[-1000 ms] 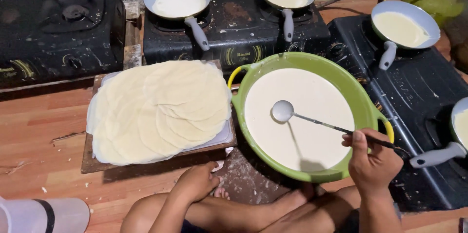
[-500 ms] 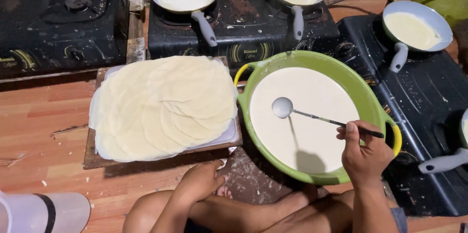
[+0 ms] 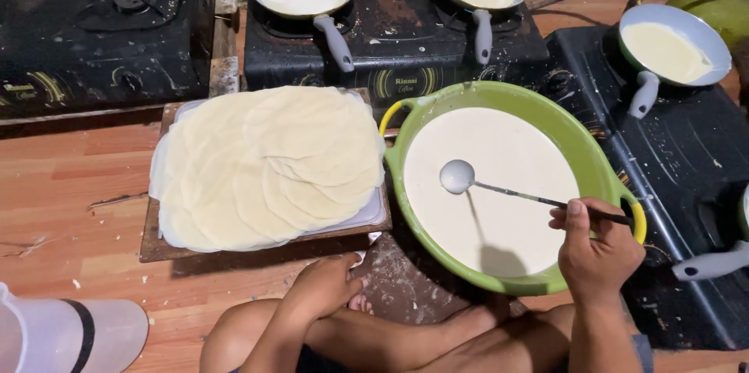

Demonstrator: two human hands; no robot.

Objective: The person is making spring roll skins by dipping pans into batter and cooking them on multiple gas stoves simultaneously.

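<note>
Right hand (image 3: 597, 252) grip closed on ladle (image 3: 499, 190) over green batter basin (image 3: 593, 162); left hand (image 3: 324, 287) loosely curled, empty, on leg.

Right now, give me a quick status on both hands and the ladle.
Right hand shut on ladle, held over batter in green bowl. Left hand open, resting on leg. Nothing blocking.

The ladle (image 3: 499, 186) looked like polished metal with a glossy bowl, over smooth, matt white batter (image 3: 499, 217). The green bowl (image 3: 593, 154) was shiny plastic. At nine o'clock from it, thin matt crepes (image 3: 265, 166) lay on a rough wooden board (image 3: 156, 244). The floor (image 3: 70, 201) was grained, scuffed wood; the stoves (image 3: 686, 154) were black, spattered metal.
</note>
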